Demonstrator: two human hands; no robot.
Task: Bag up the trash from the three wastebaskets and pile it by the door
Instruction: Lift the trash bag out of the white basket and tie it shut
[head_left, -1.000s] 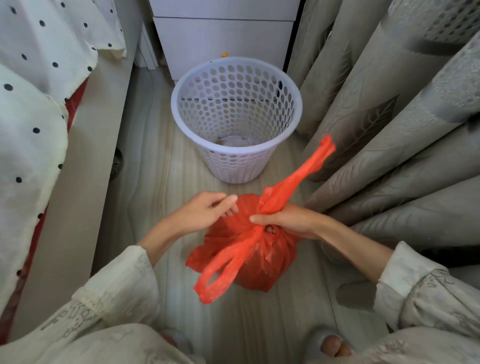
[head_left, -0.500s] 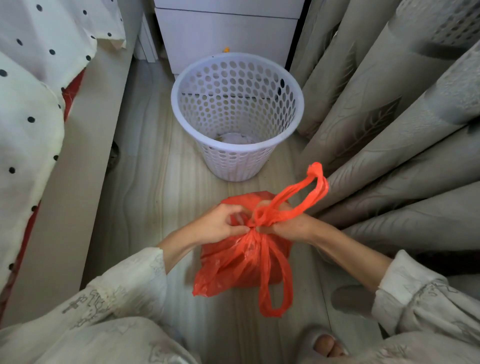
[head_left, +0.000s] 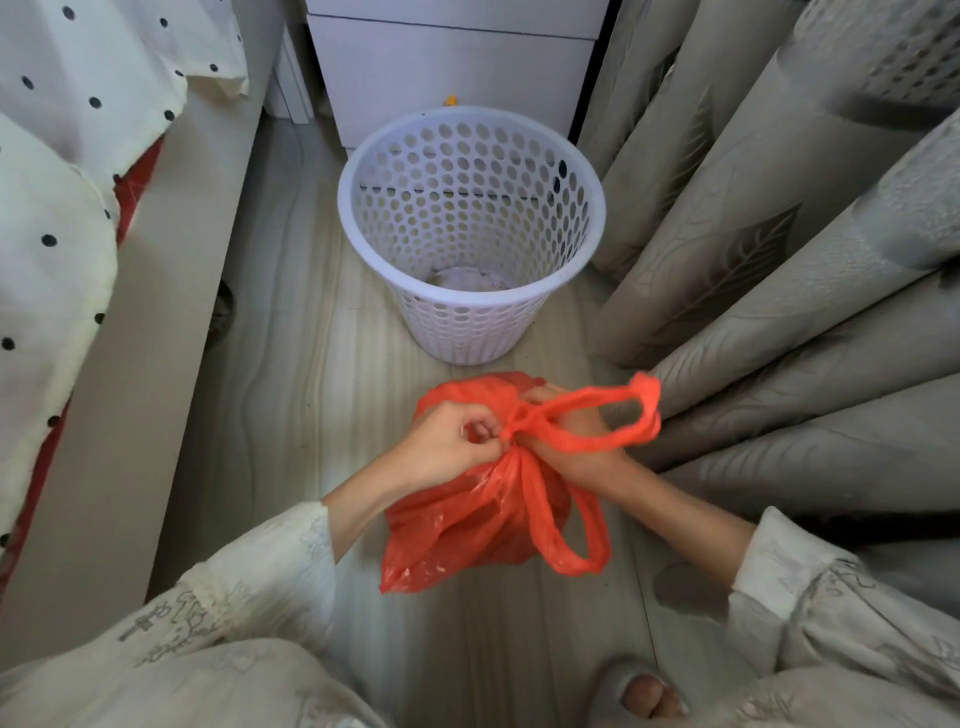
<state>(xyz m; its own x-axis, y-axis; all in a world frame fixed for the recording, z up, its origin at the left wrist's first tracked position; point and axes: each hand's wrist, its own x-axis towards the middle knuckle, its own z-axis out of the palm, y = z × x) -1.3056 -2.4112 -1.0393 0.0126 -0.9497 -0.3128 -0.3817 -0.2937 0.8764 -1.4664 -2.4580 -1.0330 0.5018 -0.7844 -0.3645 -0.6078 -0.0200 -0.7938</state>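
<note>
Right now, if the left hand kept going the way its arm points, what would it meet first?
The red bag's knotted neck, which the left hand already grips; just past it, the right hand.

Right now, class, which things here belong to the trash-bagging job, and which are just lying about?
Belong: red bag, white wastebasket, left hand, right hand.

Lying about: curtains, dotted bedding, white cabinet, slipper.

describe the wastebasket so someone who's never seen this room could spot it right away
Look along the strip of pale wood floor between the bed on the left and the grey leaf-patterned curtains on the right. At its far end, in front of the white cabinet, stands the wastebasket. It is the only round white tub with walls full of oval holes, unlike the red bag nearer the person.
</note>
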